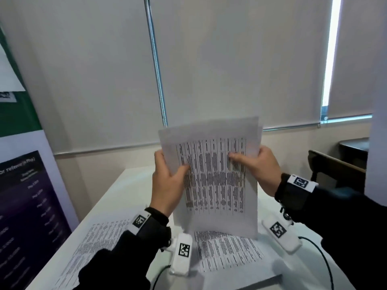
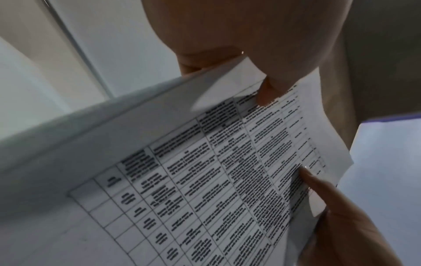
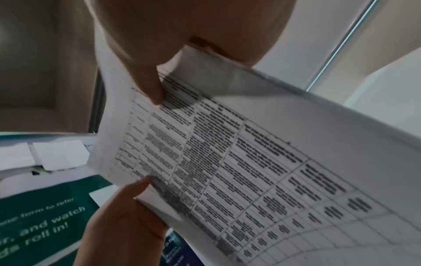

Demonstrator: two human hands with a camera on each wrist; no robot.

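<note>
thing in hand: papers (image 1: 215, 176), a thin stack of white pages printed with a dense ruled table
where: held upright in the air above the near half of the desk (image 1: 129, 185), printed side facing the person, between the two hands
tilt: top edge leans a little to the left; one page behind peeks out along the upper right edge
layers: from the wrist views the back page stands off from the front one near the top, with a gap between them
lower edge: hangs over a page lying on the desk; touching it or not, cannot tell
left hand (image 1: 167, 185): grasping the left edge of the papers, thumb (image 2: 266, 93) pressed on the printed face, fingers behind
right hand (image 1: 259, 168): grasping the right edge a little higher, thumb (image 3: 150, 90) laid across the print, fingers behind
left sheet (image 1: 100, 239): printed page flat on the desk, partly under the left sleeve
middle sheet (image 1: 228, 252): printed page flat on the desk, below the held papers
banner (image 1: 25, 206): stands just left of the desk, green above, dark panel with pale lettering below
blinds (image 1: 94, 70): pale, drawn down behind the desk
chair (image 1: 335, 164): dark wood, off to the right, apart from the desk
</note>
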